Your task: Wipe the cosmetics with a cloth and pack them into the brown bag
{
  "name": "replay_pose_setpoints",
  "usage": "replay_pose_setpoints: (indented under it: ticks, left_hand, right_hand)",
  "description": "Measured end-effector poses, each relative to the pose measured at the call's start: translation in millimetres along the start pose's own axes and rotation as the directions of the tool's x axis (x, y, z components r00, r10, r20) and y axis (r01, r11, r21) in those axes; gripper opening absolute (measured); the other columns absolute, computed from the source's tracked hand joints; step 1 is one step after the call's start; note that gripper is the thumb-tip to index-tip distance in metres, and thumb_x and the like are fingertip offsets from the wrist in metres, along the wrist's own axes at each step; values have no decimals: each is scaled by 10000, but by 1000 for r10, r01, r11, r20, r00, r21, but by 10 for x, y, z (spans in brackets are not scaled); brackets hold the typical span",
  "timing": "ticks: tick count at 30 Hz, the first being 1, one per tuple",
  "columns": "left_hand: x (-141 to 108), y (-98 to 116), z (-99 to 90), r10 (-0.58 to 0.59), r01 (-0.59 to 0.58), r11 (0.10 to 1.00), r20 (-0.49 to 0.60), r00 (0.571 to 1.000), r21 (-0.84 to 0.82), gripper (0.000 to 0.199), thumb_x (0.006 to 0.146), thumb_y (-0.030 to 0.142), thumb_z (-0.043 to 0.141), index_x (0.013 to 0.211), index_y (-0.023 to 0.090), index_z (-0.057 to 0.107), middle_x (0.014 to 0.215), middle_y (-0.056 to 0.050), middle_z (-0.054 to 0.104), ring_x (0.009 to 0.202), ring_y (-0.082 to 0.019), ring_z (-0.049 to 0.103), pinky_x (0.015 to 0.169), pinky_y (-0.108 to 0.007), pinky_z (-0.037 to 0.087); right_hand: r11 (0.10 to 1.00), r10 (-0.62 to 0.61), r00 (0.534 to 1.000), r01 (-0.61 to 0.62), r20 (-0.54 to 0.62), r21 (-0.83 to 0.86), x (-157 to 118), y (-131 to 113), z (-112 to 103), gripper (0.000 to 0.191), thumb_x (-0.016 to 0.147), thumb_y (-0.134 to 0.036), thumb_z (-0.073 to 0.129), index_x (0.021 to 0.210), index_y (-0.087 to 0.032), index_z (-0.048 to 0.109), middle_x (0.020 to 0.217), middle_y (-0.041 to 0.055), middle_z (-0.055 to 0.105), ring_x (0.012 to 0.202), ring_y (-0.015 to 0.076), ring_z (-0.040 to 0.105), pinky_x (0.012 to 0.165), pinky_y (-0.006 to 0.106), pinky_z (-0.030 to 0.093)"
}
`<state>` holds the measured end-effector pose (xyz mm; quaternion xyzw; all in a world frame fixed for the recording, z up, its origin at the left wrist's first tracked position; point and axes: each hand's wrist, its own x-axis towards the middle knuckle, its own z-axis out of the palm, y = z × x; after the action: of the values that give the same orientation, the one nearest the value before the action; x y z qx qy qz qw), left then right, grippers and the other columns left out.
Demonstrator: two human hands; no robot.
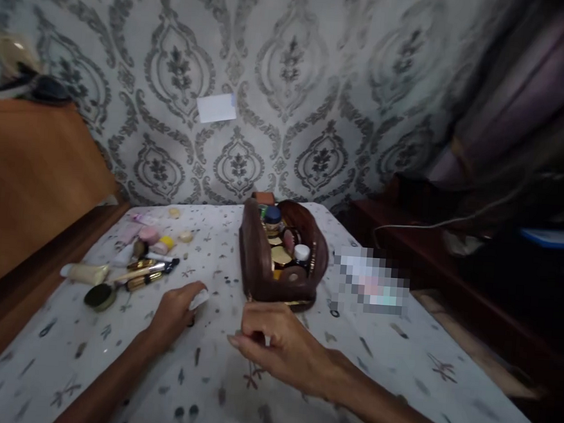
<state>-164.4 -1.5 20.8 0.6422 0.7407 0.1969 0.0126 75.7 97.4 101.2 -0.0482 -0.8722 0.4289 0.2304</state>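
My left hand (172, 311) is closed on a small whitish, partly see-through thing (199, 299), held between thumb and fingers just above the tablecloth; its kind is too blurred to tell. My right hand (284, 348) is loosely curled, thumb bent toward the index finger with a gap behind, and I see nothing in it. Right behind it stands a dark brown cosmetic bag (244, 260) with its top spread wide. Inside are several jars and compacts, among them a white-lidded jar (301, 252) and a blue-lidded jar (272, 216).
Left on the patterned tablecloth (211, 393) lie several cosmetics: a cream tube (87, 273), a dark round jar (100, 297), makeup brushes (147, 271) and a pink round container (148, 234). A pixelated patch covers something at right. An orange-brown wooden panel (39, 162) borders the left side.
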Motion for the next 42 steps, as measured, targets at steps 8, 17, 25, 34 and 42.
replay_pose_setpoints:
  ticks: [8, 17, 25, 34, 42]
  left_hand:
    - [-24, -224, -254, -250, 257, 955, -61, 966, 149, 168, 860, 202, 507, 945, 209, 652, 932, -75, 740, 903, -251, 678, 725, -288, 441]
    - [257, -927, -768, -488, 526, 828, -210, 847, 196, 298, 918, 251, 473, 1178, 240, 617, 1063, -82, 716, 1015, -261, 647, 794, -315, 457]
    - [885, -1500, -967, -551, 569, 789, -144, 822, 231, 393, 918, 330, 589, 1281, 190, 542, 1307, -110, 566, 1147, -262, 579, 943, -466, 497]
    - [1092, -1737, -849, -595, 593, 796, -21, 803, 121, 360, 917, 346, 600, 1229, 169, 565, 1239, -94, 596, 1052, -228, 618, 877, -444, 540]
    - [892, -1537, -1109, -473, 401, 860, -202, 857, -315, 447, 897, 353, 583, 1299, 164, 529, 1335, -98, 555, 1228, -244, 519, 1013, -395, 447]
  right_hand:
    - [956, 210, 975, -221, 73, 194, 465, 392, 681, 152, 830, -267, 535, 723, -169, 580, 618, -17, 560, 583, 111, 539, 549, 220, 382]
    - [609, 528, 847, -423, 54, 671, 841, 691, 1340, 227, 653, -338, 645, 801, -174, 592, 614, -39, 580, 496, 100, 553, 441, 203, 399]
    - [667, 466, 884, -324, -37, 671, 774, 775, 1443, 242, 707, -382, 644, 818, -171, 602, 596, -40, 582, 487, 98, 542, 456, 215, 405]
    - [726, 434, 901, -338, -17, 600, 730, 752, 1416, 223, 746, -385, 610, 818, -175, 584, 543, -49, 567, 464, 94, 521, 474, 220, 402]
    - [688, 430, 902, -314, -19, 654, 729, 767, 1401, 310, 746, -460, 682, 818, -170, 599, 580, -38, 579, 487, 100, 535, 477, 219, 406]
